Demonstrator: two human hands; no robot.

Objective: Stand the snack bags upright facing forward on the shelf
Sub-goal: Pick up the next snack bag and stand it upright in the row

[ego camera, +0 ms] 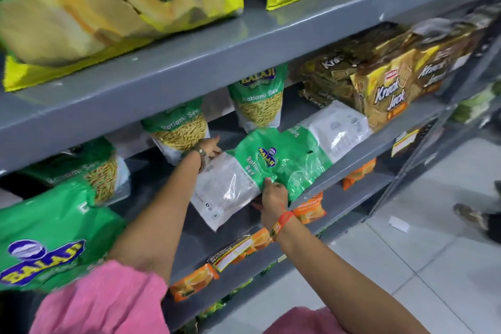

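A green-and-white Ratlami Sev bag [244, 173] lies flat, back side up, at the front of the grey middle shelf [360, 144]. My right hand [271, 195] grips its near edge. My left hand [208, 148] rests on its far left edge, fingers extended. A second flat bag [325, 133] lies to its right, also back up. Behind them, three Ratlami Sev bags stand upright facing forward: one [257, 100] at the middle, one [179, 127] left of it, one [103, 171] further left.
Krack Jack biscuit packs [387, 95] fill the right end of the shelf. Yellow-green chip bags [122, 0] sit on the shelf above. A large green Balaji bag [46, 238] is near left. Orange packs [309, 209] lie on the shelf below. A person's foot [471, 214] is on the tiled floor.
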